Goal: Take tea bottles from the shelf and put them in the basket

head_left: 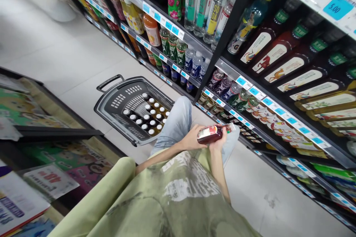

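Note:
A dark red drink bottle [206, 135] with a white and red label lies almost on its side above my knees, held between both hands. My left hand [192, 137] is closed at the bottle's base end, and some of its fingers are hidden behind the bottle. Closer to the neck, my right hand [218, 143] wraps round the bottle, whose cap end points toward the shelves. On the floor ahead and to the left, a grey shopping basket [122, 100] holds several white-capped bottles [147, 117] standing close together.
Shelves [194, 39] of bottled drinks with blue price tags run along the right side. Large dark bottles [274, 57] with green neck labels fill one shelf there. At left stands a low display rack [63, 133] with packaged goods. Pale floor tiles [80, 63] extend between them.

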Action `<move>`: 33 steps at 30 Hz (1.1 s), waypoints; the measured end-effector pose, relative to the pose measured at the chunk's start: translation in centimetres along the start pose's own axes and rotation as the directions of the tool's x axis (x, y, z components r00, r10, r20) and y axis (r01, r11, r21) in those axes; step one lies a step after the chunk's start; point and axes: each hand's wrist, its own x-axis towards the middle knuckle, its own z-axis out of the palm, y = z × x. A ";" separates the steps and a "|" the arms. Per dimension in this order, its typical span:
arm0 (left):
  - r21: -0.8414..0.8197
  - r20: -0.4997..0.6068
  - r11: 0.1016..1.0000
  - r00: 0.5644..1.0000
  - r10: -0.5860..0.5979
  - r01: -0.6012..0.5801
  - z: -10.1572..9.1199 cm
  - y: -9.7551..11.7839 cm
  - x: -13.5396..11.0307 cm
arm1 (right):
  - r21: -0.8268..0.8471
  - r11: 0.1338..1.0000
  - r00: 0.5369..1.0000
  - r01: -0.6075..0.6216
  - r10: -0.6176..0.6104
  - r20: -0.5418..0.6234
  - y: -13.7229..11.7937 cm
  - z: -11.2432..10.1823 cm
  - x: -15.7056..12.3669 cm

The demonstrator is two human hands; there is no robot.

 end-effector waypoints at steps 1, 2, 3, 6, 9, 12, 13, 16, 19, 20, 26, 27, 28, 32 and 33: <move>-0.022 0.018 0.999 0.999 0.045 -0.045 0.0 0.2 0.0 | 0.026 1.000 1.000 0.015 -0.015 0.018 -0.2 -0.6 0.2; -0.044 0.039 0.995 0.995 0.096 -0.094 0.0 0.5 0.1 | 0.055 0.998 0.999 0.032 -0.034 0.038 -0.5 -1.2 0.3; -0.063 0.060 0.987 0.987 0.150 -0.146 0.0 0.8 0.1 | 0.085 0.995 0.997 0.047 -0.052 0.063 -0.7 -1.7 0.5; -0.060 0.119 0.956 0.949 0.293 -0.288 0.2 1.6 0.2 | 0.171 0.983 0.980 0.066 -0.096 0.172 -1.2 -3.1 0.8; 0.027 0.158 0.922 0.912 0.379 -0.387 0.7 1.9 0.2 | 0.244 0.965 0.930 0.090 -0.169 0.326 -1.1 -3.8 1.1; 0.081 0.184 0.897 0.891 0.416 -0.435 1.0 1.8 0.0 | 0.385 0.918 0.843 0.099 -0.283 0.458 -0.7 -3.9 1.3; 0.082 0.185 0.890 0.884 0.429 -0.449 1.0 1.7 0.0 | 0.443 0.893 0.823 0.075 -0.306 0.478 -0.6 -3.9 1.3; 0.070 0.169 0.868 0.863 0.476 -0.492 0.8 1.5 -0.2 | 0.548 0.836 0.831 -0.036 -0.279 0.480 -0.5 -3.7 1.3; 0.076 0.170 0.865 0.861 0.479 -0.496 0.6 1.5 -0.2 | 0.535 0.839 0.882 -0.096 -0.177 0.437 -0.8 -3.7 1.0; 0.081 0.181 0.871 0.866 0.466 -0.485 0.5 1.6 -0.2 | 0.517 0.850 0.898 -0.103 -0.144 0.416 -0.9 -3.6 0.9; 0.054 0.177 0.907 0.897 0.404 -0.419 0.4 1.4 -0.1 | 0.440 0.891 0.933 -0.112 -0.058 0.355 -1.6 -3.4 0.8; 0.043 0.165 0.913 0.904 0.394 -0.406 0.3 1.3 -0.1 | 0.419 0.901 0.937 -0.111 -0.046 0.347 -1.8 -3.4 0.7; 0.033 0.151 0.921 0.912 0.381 -0.389 0.2 1.2 -0.1 | 0.388 0.916 0.942 -0.106 -0.032 0.333 -1.9 -3.3 0.7; -0.010 0.088 0.941 0.937 0.337 -0.338 -1.0 1.5 -0.3 | 0.220 0.972 0.970 -0.086 0.031 0.243 -2.7 -3.2 0.5; -0.020 0.074 0.947 0.944 0.321 -0.320 -1.4 1.7 -0.3 | 0.178 0.980 0.972 -0.083 0.040 0.231 -2.8 -3.3 0.4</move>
